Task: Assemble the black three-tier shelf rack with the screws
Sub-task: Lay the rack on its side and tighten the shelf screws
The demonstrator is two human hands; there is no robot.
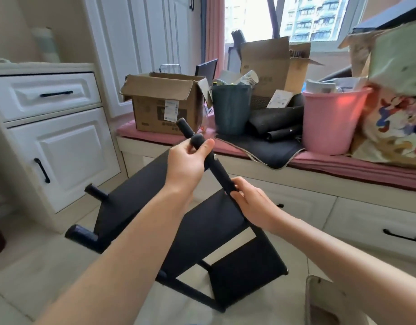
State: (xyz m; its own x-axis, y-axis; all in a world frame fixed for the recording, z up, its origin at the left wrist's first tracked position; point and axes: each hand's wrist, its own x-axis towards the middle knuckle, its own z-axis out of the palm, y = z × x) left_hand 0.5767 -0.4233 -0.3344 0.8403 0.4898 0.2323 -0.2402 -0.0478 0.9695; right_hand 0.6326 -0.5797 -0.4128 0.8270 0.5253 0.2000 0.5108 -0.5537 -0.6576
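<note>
The black rack tube (219, 171) looked like matt-coated metal, smooth, with one small bright metal screw head (215, 157) on it. Just below the tube, the rack shelves (202, 228) showed the same dull black finish. Behind the tube, the two boxes (165, 103) were plain brown cardboard with paper labels, the pink bucket (329, 123) smooth, slightly glossy plastic, the bench cushion (343, 164) pink cloth. Left of the tube, the cabinet (61, 148) was satin white with black metal handles

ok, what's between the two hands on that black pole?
Head view: bare black pole with one silver screw, between the left hand and the right hand.
</note>
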